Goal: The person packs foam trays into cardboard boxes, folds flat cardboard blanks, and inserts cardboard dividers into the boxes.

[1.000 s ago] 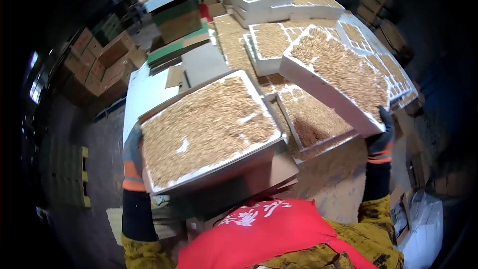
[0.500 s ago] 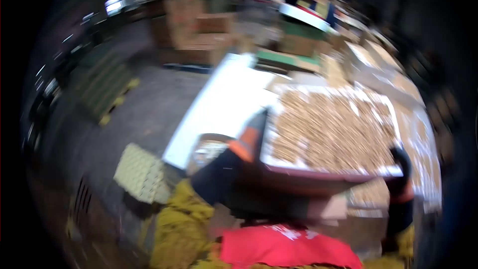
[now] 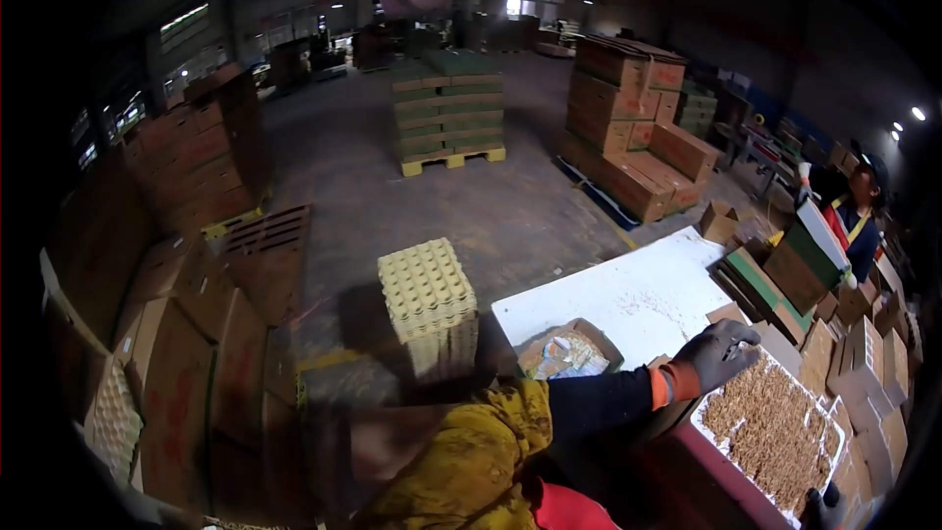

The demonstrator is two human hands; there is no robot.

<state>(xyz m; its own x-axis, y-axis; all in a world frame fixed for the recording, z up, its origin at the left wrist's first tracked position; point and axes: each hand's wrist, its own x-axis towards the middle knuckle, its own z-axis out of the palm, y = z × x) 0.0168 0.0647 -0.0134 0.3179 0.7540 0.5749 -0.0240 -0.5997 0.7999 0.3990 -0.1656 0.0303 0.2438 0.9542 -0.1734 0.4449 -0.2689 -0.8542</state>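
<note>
A white foam box [image 3: 695,430] full of small brown pieces, perhaps larvae or grain, lies tilted at the lower right. My left hand [image 3: 721,355], in a grey glove with an orange cuff, has its fingers bent over the far left corner of this box. At the near right corner, my right hand [image 3: 822,506] grips the rim; it is dark and partly cut off from view. Beside my left forearm, an open carton [image 3: 610,345] with crumpled printed wrapping inside sits on a white tabletop [image 3: 613,280].
Egg trays [image 3: 427,285] are stacked left of the table. Farther off are a loaded pallet [image 3: 446,108] and stacked cartons [image 3: 628,103]. A co-worker [image 3: 863,221] stands at the right behind green-and-brown cartons [image 3: 800,270]. Large boxes [image 3: 177,383] fill the lower left.
The view has swung left, bringing the floor and pallets into sight. My right hand has left the second foam box and come to the box that my left hand holds.
</note>
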